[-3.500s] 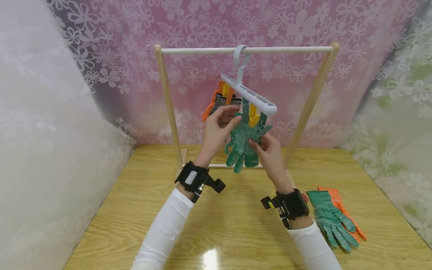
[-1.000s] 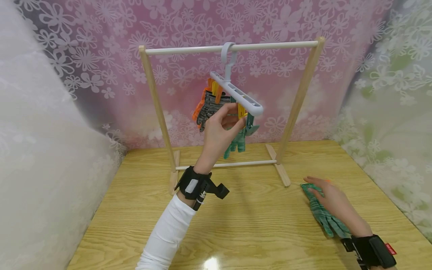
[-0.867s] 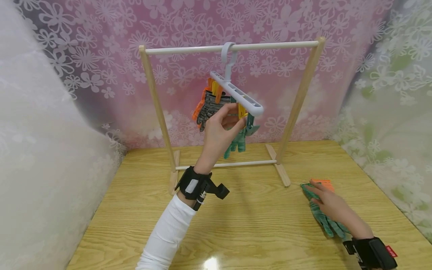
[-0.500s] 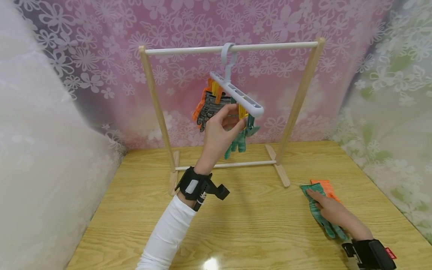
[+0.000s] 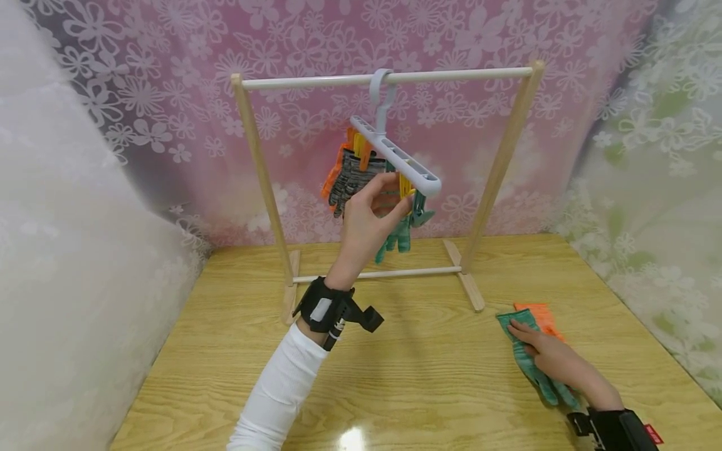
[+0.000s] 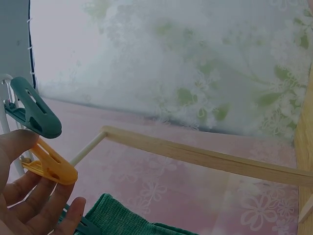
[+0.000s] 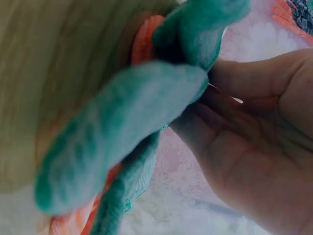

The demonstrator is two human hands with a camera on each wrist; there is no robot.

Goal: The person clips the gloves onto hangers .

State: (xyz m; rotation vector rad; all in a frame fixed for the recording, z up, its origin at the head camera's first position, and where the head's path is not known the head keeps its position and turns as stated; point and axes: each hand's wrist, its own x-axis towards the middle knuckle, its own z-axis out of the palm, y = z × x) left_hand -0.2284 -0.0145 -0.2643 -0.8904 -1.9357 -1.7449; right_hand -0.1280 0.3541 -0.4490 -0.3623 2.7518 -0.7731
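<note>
In the head view my left hand (image 5: 363,219) is raised at a pale hanger (image 5: 403,160). Its thumb and fingers pinch a yellow clothespin (image 6: 56,166); a dark green clothespin (image 6: 39,107) hangs beside it. A green glove (image 5: 400,238) hangs from the hanger, partly behind that hand. At the right of the table, my right hand (image 5: 564,360) grips a second green glove (image 5: 526,360) between thumb and fingers, with the glove's fingers (image 7: 127,117) close to the right wrist camera. An orange glove (image 5: 540,315) lies partly under it.
The hanger hooks over the white bar (image 5: 457,76) of a wooden rack (image 5: 510,150). A grey-black glove (image 5: 350,178) and an orange one (image 5: 333,172) hang from its far end by orange and yellow clothespins. The wooden table (image 5: 395,369) meets floral curtains at the back and sides.
My right hand has left the hanging green glove and taken hold of the one on the table, shifting it slightly left. My left hand has moved to the yellow clothespin and stays there.
</note>
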